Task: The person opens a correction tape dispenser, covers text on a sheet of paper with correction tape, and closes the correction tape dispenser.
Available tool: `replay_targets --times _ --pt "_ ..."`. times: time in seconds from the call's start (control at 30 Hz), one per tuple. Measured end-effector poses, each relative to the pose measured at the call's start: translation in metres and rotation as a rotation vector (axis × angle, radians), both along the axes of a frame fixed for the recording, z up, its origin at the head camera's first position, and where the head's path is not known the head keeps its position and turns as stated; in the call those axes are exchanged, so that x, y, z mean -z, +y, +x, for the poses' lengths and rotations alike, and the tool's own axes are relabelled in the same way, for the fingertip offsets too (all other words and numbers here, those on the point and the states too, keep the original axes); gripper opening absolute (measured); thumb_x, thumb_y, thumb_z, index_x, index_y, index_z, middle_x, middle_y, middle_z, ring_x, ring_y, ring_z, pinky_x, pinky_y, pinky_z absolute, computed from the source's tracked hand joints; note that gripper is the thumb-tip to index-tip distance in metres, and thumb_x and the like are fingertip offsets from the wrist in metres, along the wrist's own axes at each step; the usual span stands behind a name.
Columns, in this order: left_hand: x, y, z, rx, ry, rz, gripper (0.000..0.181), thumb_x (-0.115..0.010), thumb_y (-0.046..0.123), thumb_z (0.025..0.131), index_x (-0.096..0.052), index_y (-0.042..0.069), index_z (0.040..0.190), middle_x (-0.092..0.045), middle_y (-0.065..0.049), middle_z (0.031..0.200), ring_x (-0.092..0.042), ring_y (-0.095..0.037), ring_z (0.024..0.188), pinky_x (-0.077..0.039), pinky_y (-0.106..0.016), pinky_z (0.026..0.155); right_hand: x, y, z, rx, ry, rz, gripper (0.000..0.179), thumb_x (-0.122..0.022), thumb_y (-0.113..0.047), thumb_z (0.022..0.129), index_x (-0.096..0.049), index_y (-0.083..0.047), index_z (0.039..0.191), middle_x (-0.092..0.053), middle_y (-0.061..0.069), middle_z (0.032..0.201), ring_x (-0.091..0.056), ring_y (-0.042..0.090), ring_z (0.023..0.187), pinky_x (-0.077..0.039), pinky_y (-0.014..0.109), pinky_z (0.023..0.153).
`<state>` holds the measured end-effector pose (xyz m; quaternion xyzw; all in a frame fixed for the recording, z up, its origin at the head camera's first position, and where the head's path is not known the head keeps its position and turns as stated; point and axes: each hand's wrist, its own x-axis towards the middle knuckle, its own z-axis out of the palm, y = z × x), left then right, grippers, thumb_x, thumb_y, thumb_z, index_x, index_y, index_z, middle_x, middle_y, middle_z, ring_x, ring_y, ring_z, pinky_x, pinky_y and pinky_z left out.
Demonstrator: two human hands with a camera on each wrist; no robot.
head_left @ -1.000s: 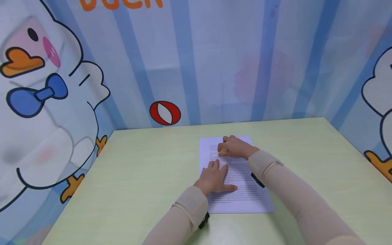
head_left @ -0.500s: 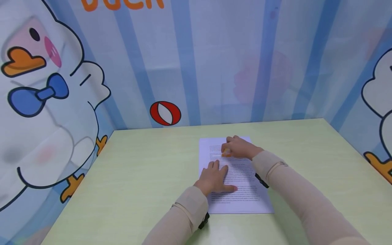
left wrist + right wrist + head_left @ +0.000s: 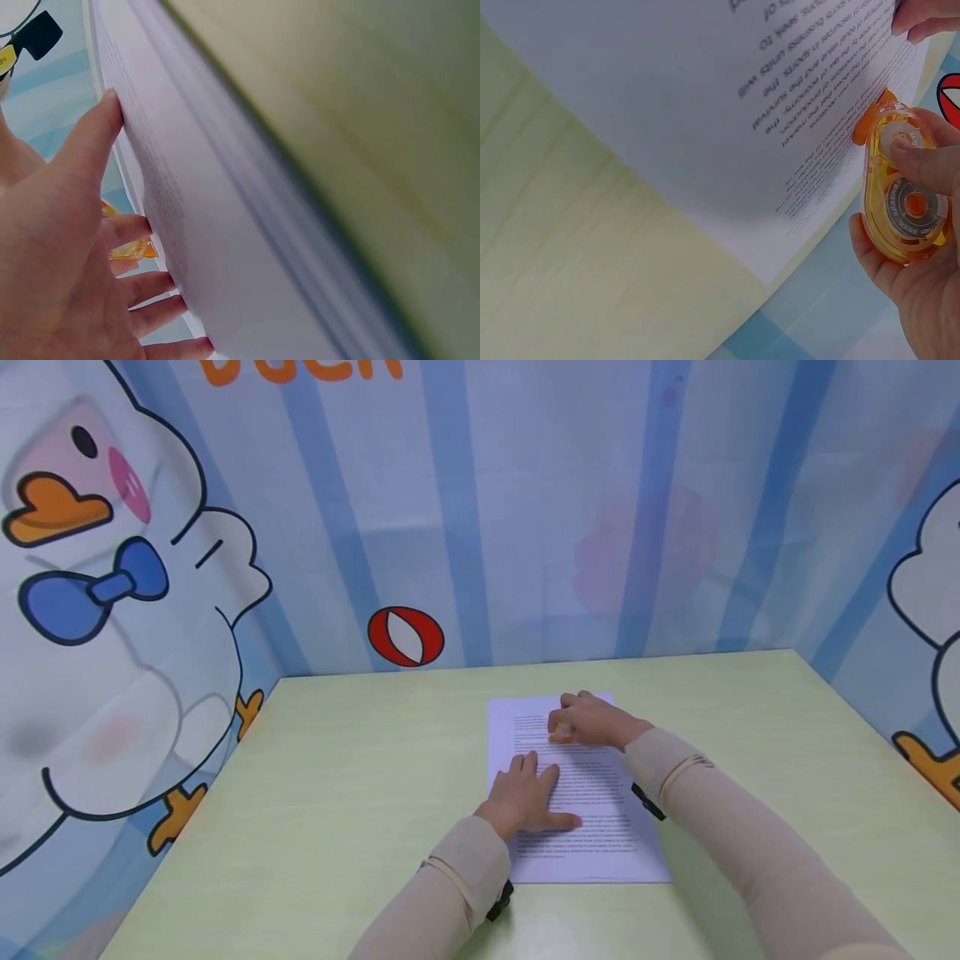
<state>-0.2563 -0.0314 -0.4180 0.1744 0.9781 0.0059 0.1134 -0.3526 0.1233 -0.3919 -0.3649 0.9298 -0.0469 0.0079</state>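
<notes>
A stack of white printed paper (image 3: 600, 856) lies on the table, its layered edge showing in the left wrist view. My left hand (image 3: 523, 797) rests on the sheet with fingers spread, fingertips (image 3: 196, 346) against the printed page. Higher up the page, my right hand (image 3: 596, 721) grips a correction tape dispenser (image 3: 906, 187), with the thumb on its side. The dispenser has a clear orange-yellow case with a dark reel inside. Its orange tip (image 3: 871, 124) is right at the printed lines. In the head view most of the dispenser is hidden by the fingers.
The pale green-yellow table (image 3: 360, 777) stretches to both sides of the paper. A blue striped backdrop (image 3: 517, 527) with cartoon ducks stands along its back and sides. Black straps show beneath both sleeves.
My right hand has moved a short way to the right across the text with the correction tape dispenser. The left hand has stayed in place on the paper.
</notes>
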Motion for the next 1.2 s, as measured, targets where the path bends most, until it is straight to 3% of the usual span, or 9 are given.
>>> replay_targets --times 0.23,0.6,1.2 --pt "-0.002 0.000 0.000 -0.008 -0.004 0.006 0.088 -0.054 0.071 0.074 -0.033 0.022 0.143 -0.024 -0.012 0.151 -0.025 -0.030 0.137 -0.033 -0.049 0.104 -0.001 0.001 0.000 0.022 -0.008 0.008 0.019 -0.060 -0.010 0.088 -0.066 -0.019 0.104 -0.057 0.009 0.102 -0.051 0.026 0.092 -0.044 0.043 0.085" --pt "0.000 0.001 0.000 -0.002 0.000 0.002 0.088 -0.053 0.072 0.074 -0.033 0.022 0.143 -0.023 -0.012 0.151 -0.025 -0.030 0.137 -0.034 -0.049 0.103 -0.001 0.011 0.002 -0.030 0.052 0.005 0.020 -0.060 -0.003 0.086 -0.066 -0.018 0.099 -0.057 0.009 0.095 -0.052 0.026 0.084 -0.045 0.042 0.080" --pt "-0.002 0.000 0.002 -0.008 0.004 0.004 0.088 -0.054 0.072 0.073 -0.034 0.021 0.143 -0.025 -0.012 0.150 -0.027 -0.030 0.136 -0.035 -0.048 0.104 0.001 0.017 0.002 -0.024 0.063 0.006 0.022 -0.060 -0.002 0.086 -0.066 -0.019 0.100 -0.056 0.007 0.094 -0.050 0.024 0.081 -0.044 0.040 0.077"
